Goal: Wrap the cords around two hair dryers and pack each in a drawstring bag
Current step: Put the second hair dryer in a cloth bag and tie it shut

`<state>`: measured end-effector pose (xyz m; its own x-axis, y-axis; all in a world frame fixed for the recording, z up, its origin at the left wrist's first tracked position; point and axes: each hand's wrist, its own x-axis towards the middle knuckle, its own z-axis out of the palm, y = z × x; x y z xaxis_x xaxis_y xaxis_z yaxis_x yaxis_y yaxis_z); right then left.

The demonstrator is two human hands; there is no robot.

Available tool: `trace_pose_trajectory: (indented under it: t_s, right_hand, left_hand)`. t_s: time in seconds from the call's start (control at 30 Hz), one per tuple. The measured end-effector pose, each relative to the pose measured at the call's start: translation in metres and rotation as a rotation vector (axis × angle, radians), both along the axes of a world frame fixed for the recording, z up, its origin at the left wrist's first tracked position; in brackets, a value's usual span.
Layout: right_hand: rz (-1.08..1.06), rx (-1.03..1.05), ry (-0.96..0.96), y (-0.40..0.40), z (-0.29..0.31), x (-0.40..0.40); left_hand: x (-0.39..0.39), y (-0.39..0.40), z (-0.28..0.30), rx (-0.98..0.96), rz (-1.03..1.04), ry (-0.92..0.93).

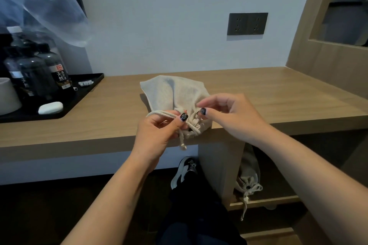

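My left hand (159, 125) pinches the cord (159, 114); my right hand (225, 114) pinches the gathered neck of the drawstring bag (177, 93) lying at the counter (99, 121) edge; 1 uneven tug could reopen the mouth or drag it off; another bag (249, 177) sits below.

Chinese chars, prob. "天然", on dark bottle (59, 73) label, rest illegible
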<state>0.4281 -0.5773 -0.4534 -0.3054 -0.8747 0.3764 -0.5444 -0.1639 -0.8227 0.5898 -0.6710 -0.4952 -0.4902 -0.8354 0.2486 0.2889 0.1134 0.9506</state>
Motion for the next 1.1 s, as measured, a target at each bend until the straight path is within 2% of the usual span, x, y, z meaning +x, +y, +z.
trace_pose_trajectory:
  t_s: [0.27,0.43,0.67,0.77,0.93,1.1]
  right_hand:
    - [0.004,-0.024,0.008,0.002,-0.014,0.007]
    - [0.01,-0.015,0.209,0.007,-0.031,0.005]
    - [0.017,-0.021,0.274,0.002,-0.044,0.005]
    - [0.008,-0.028,0.165,0.001,-0.04,0.005]
    - [0.066,-0.155,-0.115,0.01,-0.038,0.02]
    - [0.099,-0.088,-0.316,0.01,-0.04,0.04]
  left_hand:
    - [0.0,0.005,0.004,-0.01,-0.047,0.077]
    - [-0.002,0.006,-0.002,-0.005,-0.034,0.084]
    - [0.005,0.006,-0.006,-0.03,-0.049,0.004]
    - [0.008,0.007,-0.006,-0.045,-0.015,-0.008]
    - [0.013,0.008,-0.005,-0.07,-0.002,-0.022]
    - [0.017,0.007,-0.01,-0.058,-0.04,-0.008]
